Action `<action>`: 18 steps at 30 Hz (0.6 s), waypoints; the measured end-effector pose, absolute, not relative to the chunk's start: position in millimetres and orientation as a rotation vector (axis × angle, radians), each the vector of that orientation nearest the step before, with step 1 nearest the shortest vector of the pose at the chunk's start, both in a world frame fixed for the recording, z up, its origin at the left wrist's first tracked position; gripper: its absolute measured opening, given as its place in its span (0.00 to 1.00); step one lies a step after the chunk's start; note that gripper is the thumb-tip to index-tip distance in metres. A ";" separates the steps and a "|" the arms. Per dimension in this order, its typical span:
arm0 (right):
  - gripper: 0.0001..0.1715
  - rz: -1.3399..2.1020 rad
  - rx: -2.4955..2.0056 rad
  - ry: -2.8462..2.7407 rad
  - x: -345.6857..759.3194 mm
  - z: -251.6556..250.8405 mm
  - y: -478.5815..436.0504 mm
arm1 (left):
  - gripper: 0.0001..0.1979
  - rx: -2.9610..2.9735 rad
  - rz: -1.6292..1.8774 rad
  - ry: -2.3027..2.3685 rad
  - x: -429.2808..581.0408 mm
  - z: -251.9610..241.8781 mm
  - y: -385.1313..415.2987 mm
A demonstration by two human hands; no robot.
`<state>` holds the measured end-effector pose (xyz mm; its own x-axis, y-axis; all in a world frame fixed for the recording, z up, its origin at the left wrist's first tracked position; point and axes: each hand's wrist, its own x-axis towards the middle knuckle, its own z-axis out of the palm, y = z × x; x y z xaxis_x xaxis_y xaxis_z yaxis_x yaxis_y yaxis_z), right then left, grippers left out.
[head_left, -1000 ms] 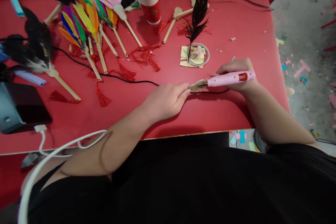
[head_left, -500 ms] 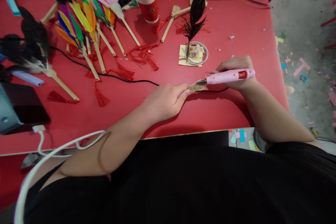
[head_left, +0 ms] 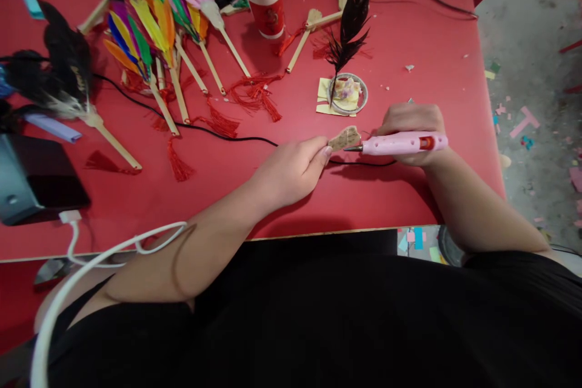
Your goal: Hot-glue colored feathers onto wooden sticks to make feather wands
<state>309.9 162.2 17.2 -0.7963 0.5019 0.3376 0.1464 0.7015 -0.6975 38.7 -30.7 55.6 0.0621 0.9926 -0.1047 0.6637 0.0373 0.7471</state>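
In the head view, my left hand (head_left: 295, 171) pinches a small wooden fan handle (head_left: 344, 139) between thumb and fingers. Its flared, mottled tip points right and has a glossy edge; the rest is hidden in my hand. My right hand (head_left: 411, 124) is wrapped round a pink glue gun (head_left: 395, 143), whose metal nozzle sits just below the flared tip; I cannot tell whether they touch. Beyond the hands, a black feather (head_left: 356, 9) leans up from a round ring (head_left: 361, 88) with yellow paper and whitish residue in it.
Feather fans (head_left: 157, 36) with wooden handles and red tassels (head_left: 179, 160) lie at the back left. Stacked paper cups (head_left: 268, 9) stand behind. A dark box-shaped device (head_left: 40, 179) with a white cable sits at left. A black cord (head_left: 240, 138) crosses the red table (head_left: 227, 194).
The glue gun's nozzle has moved from over the flared wooden tip to just below it, leaving more of the tip showing. The view has shifted slightly.
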 end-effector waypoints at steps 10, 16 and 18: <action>0.22 1.598 -0.439 -2.056 311.5 21.3 159.8 | 0.18 1.510 0.864 1.573 35.6 52.0 -27.5; 0.26 1.638 -0.656 -1.974 310.3 4.8 160.2 | 0.24 1.190 1.054 1.407 35.1 34.8 -22.1; 0.28 1.620 -0.630 -1.983 308.2 5.1 159.0 | 0.25 1.107 1.058 1.355 35.8 33.1 -21.2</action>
<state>308.2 159.0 5.1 -0.7681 0.6342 0.0882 0.0400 0.1851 -0.9819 35.8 -21.2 33.1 -0.0292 0.9829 -0.1817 0.0618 0.1832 0.9811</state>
